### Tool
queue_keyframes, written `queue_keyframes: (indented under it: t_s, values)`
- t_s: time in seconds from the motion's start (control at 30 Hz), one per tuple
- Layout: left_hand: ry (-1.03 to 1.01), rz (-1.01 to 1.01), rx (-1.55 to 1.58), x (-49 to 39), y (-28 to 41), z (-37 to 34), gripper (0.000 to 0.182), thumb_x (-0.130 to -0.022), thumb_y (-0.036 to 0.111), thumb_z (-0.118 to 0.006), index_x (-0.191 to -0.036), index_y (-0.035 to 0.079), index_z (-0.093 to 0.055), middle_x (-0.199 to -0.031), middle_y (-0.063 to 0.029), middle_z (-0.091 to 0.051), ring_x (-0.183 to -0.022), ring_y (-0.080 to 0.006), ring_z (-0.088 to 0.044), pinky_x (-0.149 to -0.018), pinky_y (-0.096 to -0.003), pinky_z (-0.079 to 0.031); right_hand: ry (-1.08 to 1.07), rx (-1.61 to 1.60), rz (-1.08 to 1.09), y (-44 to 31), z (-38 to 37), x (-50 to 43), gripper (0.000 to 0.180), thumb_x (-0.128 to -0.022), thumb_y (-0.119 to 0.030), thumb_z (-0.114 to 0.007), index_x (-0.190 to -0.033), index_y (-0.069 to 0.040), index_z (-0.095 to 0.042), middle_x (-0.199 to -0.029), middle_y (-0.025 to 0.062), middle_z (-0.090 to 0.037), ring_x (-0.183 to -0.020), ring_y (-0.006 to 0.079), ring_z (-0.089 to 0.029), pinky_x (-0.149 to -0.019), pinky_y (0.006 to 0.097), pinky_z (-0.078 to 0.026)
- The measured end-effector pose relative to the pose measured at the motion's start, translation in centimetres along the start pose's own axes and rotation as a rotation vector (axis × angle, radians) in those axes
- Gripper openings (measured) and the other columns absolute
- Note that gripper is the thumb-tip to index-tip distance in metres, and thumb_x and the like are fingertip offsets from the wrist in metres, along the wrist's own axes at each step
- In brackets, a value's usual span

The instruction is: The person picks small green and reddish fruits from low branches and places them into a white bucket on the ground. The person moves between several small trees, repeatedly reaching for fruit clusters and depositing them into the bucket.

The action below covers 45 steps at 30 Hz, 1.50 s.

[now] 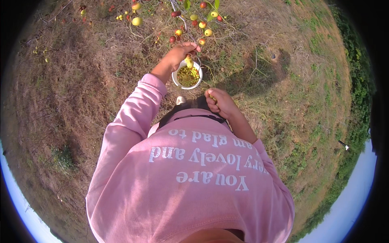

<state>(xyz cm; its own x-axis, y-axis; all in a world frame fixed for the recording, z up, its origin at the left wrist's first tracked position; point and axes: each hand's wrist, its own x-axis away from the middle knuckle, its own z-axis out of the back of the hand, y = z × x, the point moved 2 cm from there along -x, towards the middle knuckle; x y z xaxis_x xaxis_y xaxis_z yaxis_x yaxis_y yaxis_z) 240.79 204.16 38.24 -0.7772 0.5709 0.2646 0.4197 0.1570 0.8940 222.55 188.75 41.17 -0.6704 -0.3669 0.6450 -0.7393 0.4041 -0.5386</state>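
My left hand (181,54) is raised at the top middle, its fingertips closed on a thin fruit-bearing branch (184,22). Yellow-green fruits (189,61) hang just under its fingers, above a white bucket (174,79). Inside the bucket lie many small yellow, green and reddish fruits (188,76). Lower and to the right, my right hand (219,101) is curled around several small greenish-yellow fruits (213,98). Round red and yellow fruits (202,25), jujube-like, hang on the branch beyond the left hand.
More fruit-bearing twigs (137,21) spread across the top left. A bare thorny-looking twig (256,65) stands right of the bucket. Dry grass and weeds (91,91) cover the ground. A light shoe (180,100) shows close below the bucket. Green bushes (358,70) line the far right.
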Motion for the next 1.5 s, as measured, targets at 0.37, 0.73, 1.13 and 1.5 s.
queue_keyframes:
  t_s: [0.37,0.73,1.13,1.5]
  values:
    - [0.133,0.026,-0.155,1.4,0.2,3.7,0.02,-0.091,0.017,-0.048,-0.098,0.007,-0.065,-0.095,-0.0022,-0.065,-0.087,-0.0113,-0.054,-0.078,-0.0257,-0.039,0.278,-0.002,0.038,3.4,10.2,-8.9,0.021,-0.09,-0.025,-0.047,-0.095,-0.005,-0.053,-0.074,0.0022,-0.051,-0.06,0.0109,-0.047,-0.049,0.0242,-0.038]
    - [0.153,0.152,-0.14,2.5,-0.7,2.9,0.02,-0.091,0.02,-0.05,-0.1,0.007,-0.062,-0.094,0.0018,-0.065,-0.078,-0.0048,-0.052,-0.061,-0.0206,-0.034,0.224,0.368,0.609,-8.3,1.8,-7.8,0.026,-0.092,-0.02,-0.048,-0.106,0.001,-0.055,-0.09,0.0085,-0.061,-0.072,0.0118,-0.056,-0.066,0.0249,-0.046]
    - [0.166,0.088,-0.146,1.8,-1.7,2.7,0.017,-0.09,0.019,-0.051,-0.093,0.008,-0.063,-0.09,0.0032,-0.064,-0.07,-0.0037,-0.05,-0.058,-0.0203,-0.036,0.056,0.171,0.561,-16.2,-6.4,-8.3,0.041,-0.091,-0.042,-0.047,-0.106,-0.005,-0.053,-0.093,0.0092,-0.06,-0.072,0.011,-0.055,-0.059,0.0257,-0.046]
    - [0.144,0.117,-0.13,1.8,-2.8,2.4,0.018,-0.091,0.022,-0.051,-0.096,0.01,-0.063,-0.092,0.0033,-0.064,-0.077,-0.0056,-0.052,-0.061,-0.0215,-0.038,0.202,0.434,0.398,-19.5,-8.4,-10.5,0.034,-0.089,-0.036,-0.055,-0.102,-0.004,-0.057,-0.075,0.0004,-0.054,-0.051,0.0047,-0.039,-0.041,0.0147,-0.029]
